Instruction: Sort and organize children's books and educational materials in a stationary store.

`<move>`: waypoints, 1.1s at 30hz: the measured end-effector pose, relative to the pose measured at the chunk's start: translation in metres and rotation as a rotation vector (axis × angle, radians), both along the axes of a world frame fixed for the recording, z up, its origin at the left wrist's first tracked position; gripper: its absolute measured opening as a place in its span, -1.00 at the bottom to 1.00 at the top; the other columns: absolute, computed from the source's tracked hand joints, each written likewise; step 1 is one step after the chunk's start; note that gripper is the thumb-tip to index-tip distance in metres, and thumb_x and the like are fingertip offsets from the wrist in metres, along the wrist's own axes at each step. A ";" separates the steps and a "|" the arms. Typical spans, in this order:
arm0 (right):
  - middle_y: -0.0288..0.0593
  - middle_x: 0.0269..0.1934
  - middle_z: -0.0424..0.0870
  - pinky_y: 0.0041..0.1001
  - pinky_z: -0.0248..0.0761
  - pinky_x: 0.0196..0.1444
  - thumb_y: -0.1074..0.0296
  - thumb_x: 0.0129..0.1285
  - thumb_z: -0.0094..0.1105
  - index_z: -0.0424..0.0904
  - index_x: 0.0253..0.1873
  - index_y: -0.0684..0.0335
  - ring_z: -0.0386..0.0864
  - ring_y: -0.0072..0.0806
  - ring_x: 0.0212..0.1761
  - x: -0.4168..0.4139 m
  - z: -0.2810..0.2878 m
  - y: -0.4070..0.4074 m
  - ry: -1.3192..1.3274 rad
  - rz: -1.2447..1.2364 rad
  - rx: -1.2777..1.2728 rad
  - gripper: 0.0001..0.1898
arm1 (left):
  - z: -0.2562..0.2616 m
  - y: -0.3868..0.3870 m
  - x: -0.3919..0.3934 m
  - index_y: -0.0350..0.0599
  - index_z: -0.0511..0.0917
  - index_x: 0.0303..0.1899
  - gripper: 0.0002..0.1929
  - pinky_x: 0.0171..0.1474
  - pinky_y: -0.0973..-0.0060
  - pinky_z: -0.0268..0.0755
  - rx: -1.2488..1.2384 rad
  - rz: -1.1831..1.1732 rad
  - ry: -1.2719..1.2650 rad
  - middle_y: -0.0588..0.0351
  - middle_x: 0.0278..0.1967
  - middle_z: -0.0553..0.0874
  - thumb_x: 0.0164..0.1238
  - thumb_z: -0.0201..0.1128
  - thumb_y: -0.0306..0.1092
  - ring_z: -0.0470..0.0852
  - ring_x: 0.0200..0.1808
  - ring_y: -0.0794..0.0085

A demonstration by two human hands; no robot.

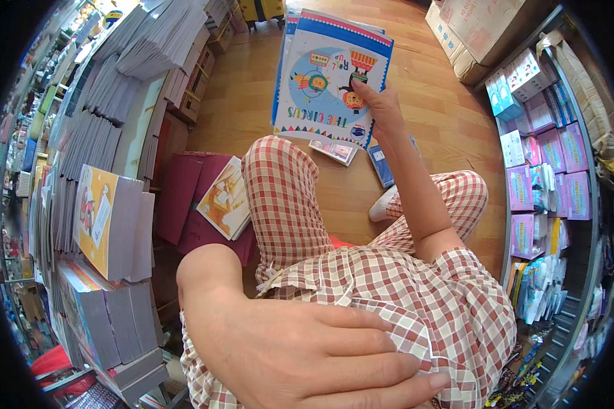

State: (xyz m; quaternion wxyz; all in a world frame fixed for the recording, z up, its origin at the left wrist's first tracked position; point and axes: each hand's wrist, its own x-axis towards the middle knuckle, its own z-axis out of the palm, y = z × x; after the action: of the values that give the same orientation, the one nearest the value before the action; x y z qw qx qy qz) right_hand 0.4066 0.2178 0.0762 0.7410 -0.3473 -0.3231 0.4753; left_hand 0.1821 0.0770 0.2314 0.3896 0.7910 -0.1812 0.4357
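Note:
My right hand (381,105) grips a small stack of flat circus-themed booklets or packets (312,76) by one edge, thumb on top, out over the wooden floor. The top one shows a lion and a figure and lies upside down to me. Close to the camera, my left hand (317,353) rests against the front of the checked shirt (430,286), palm down, with no object visible in it; what is under its palm is hidden. Beneath the held stack, a small flat box (335,152) and a blue packet (382,166) lie on the floor.
Thin books (224,202) lie on maroon folders (176,204) beside my left knee. Shelves at left hold paper stacks and thick books with a yellow cover (102,220). At right, a metal rack holds purple boxes (547,148); a cardboard carton (476,30) stands behind it.

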 end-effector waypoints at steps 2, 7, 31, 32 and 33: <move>-0.08 -0.17 0.60 -0.43 0.52 -0.20 0.50 0.04 0.30 0.39 0.00 0.39 0.60 -0.42 -0.24 0.010 -0.005 -0.003 -0.018 -0.019 -0.012 -0.60 | -0.009 -0.005 0.003 -0.53 0.35 0.08 -0.54 -0.44 0.54 0.53 -0.026 -0.003 -0.055 -0.16 -0.37 0.64 0.18 0.10 -0.40 0.64 -0.40 0.31; -0.09 -0.17 0.59 -0.44 0.51 -0.18 0.47 0.04 0.30 0.40 -0.01 0.39 0.59 -0.41 -0.22 0.050 -0.012 -0.009 -0.093 -0.213 -0.017 -0.59 | -0.015 -0.003 -0.004 -0.55 0.33 0.09 -0.54 -0.44 0.56 0.53 -0.068 -0.142 -0.010 -0.15 -0.39 0.63 0.20 0.08 -0.40 0.64 -0.41 0.37; -0.10 -0.10 0.57 -0.42 0.44 -0.07 0.54 -0.33 0.39 0.33 0.11 0.40 0.57 -0.34 -0.13 0.008 0.004 -0.041 -0.813 0.684 -0.104 -0.27 | -0.119 0.086 -0.139 -0.36 0.17 0.24 0.05 0.19 0.30 0.21 -0.567 0.890 0.323 -0.10 0.06 0.48 -0.31 0.46 0.11 0.44 0.13 0.20; -0.08 -0.12 0.59 -0.43 0.45 -0.09 0.55 -0.37 0.41 0.34 0.11 0.39 0.58 -0.36 -0.14 -0.011 0.014 -0.033 -1.032 0.815 -0.121 -0.24 | -0.129 0.094 -0.132 -0.35 0.10 0.26 0.07 0.20 0.31 0.20 -0.433 0.952 0.402 -0.14 0.10 0.45 -0.29 0.47 0.07 0.42 0.15 0.16; -0.08 -0.12 0.59 -0.43 0.45 -0.09 0.55 -0.37 0.41 0.34 0.11 0.39 0.58 -0.36 -0.14 -0.031 0.027 -0.028 -1.037 0.836 -0.095 -0.24 | -0.134 0.092 -0.126 -0.35 0.03 0.29 0.10 0.20 0.32 0.20 -0.297 1.025 0.481 -0.17 0.13 0.41 -0.27 0.47 0.04 0.39 0.17 0.11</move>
State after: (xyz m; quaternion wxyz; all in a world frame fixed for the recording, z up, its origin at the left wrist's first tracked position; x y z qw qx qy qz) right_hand 0.3761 0.1903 0.1033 0.2271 -0.4087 -0.7236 0.5077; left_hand 0.0565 0.1692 0.0975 0.2658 0.7914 0.3810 0.3974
